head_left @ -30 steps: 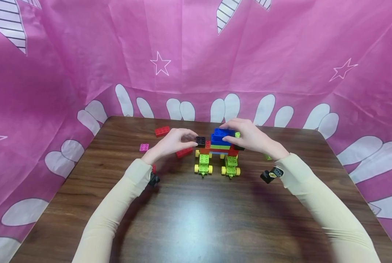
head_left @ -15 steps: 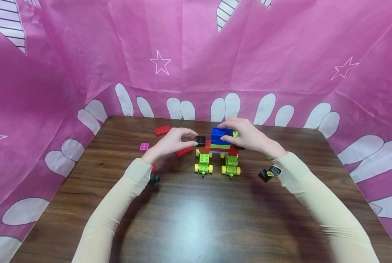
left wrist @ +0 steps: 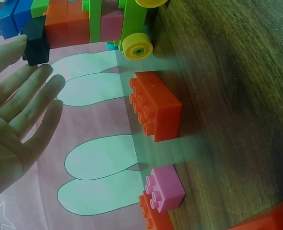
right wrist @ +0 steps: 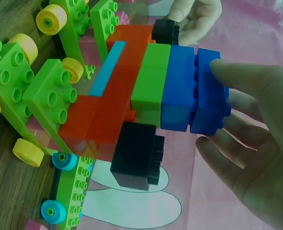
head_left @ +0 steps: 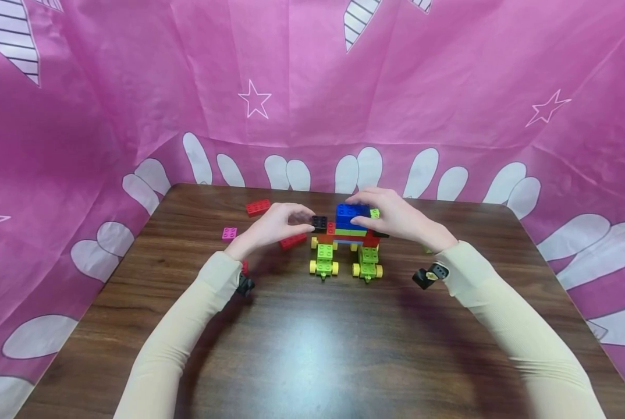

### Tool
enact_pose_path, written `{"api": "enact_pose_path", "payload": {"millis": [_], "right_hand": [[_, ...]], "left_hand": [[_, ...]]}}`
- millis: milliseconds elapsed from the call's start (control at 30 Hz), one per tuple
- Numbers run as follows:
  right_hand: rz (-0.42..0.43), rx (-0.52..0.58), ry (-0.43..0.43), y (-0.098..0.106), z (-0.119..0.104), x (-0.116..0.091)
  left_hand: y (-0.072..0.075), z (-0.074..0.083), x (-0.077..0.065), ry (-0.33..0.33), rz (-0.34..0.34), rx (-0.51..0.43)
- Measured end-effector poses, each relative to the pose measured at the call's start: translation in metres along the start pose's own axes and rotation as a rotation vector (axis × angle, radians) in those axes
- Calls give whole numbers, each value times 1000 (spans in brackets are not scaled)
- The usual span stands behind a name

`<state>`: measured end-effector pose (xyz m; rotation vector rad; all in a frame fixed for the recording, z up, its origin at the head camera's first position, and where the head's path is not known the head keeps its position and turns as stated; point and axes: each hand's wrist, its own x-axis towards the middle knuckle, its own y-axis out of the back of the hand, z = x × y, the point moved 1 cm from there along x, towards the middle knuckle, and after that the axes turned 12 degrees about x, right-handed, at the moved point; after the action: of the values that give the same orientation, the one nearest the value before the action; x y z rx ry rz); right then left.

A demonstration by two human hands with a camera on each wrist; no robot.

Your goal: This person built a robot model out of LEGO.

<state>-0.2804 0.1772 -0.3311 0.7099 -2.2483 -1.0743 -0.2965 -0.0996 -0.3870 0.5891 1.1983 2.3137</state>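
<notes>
A toy-brick vehicle stands on two green wheeled bases, the left base (head_left: 324,265) and the right base (head_left: 368,265), both with yellow wheels. Red, green and blue bricks stack up above them. My right hand (head_left: 398,220) pinches the top blue brick (head_left: 350,210) between thumb and fingers. In the right wrist view, studs show in a narrow gap between it and the lower blue brick (right wrist: 178,88). My left hand (head_left: 270,226) holds the black brick (head_left: 320,224) at the vehicle's left end by its thumb and fingertips. A second black brick (right wrist: 134,155) sits at the opposite end.
Left of the vehicle lie a red brick (head_left: 293,241), another red brick (head_left: 258,208) and a pink brick (head_left: 230,233). Part of one more red brick (head_left: 245,267) shows by my left wrist. A long green base with blue wheels (right wrist: 72,191) stands behind the vehicle.
The top blue brick, earlier shifted to the right, now lines up over the lower blue brick. My right hand has moved slightly left with it; my left hand stays on the black brick.
</notes>
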Motion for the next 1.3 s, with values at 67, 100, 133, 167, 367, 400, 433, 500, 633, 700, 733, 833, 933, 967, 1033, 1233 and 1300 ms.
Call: {"api": "enact_pose_path", "payload": {"millis": [67, 100, 133, 167, 367, 400, 433, 500, 633, 700, 733, 833, 933, 967, 1033, 1233, 1300], "right_hand": [[5, -1, -21, 2, 2, -3], [11, 0, -32, 4, 3, -5], [15, -1, -39, 6, 3, -6], [19, -2, -44, 7, 4, -8], [26, -4, -65, 14, 10, -17], [25, -2, -72, 14, 11, -19], [23, -2, -74, 13, 12, -19], [22, 0, -79, 13, 13, -20], [36, 7, -76, 12, 14, -21], [43, 16, -75, 12, 14, -21], [46, 19, -74, 12, 14, -21], [49, 31, -76, 12, 13, -20], [47, 33, -75, 12, 11, -19], [46, 31, -74, 13, 11, -19], [48, 29, -76, 13, 10, -19], [59, 39, -88, 12, 10, -20], [55, 43, -86, 12, 10, -20]], "left_hand": [[0, 0, 0, 3, -3, -1], [1, 0, 0, 4, -3, -1], [1, 0, 0, 5, -3, -1], [1, 0, 1, 5, -2, -4], [5, 8, 6, -10, 4, -18], [6, 10, 8, -14, 4, -18], [7, 12, 10, -18, 4, -18], [8, 17, 14, -24, 3, -11], [11, 28, 22, -35, -8, 4], [13, 34, 26, -46, -8, 12], [13, 37, 28, -51, -9, 11], [13, 44, 32, -69, -11, 11], [12, 50, 35, -82, -13, 27], [12, 51, 36, -86, -10, 36], [11, 53, 37, -87, -8, 46], [10, 55, 38, -76, -6, 45], [9, 54, 38, -60, -15, 31]]}}
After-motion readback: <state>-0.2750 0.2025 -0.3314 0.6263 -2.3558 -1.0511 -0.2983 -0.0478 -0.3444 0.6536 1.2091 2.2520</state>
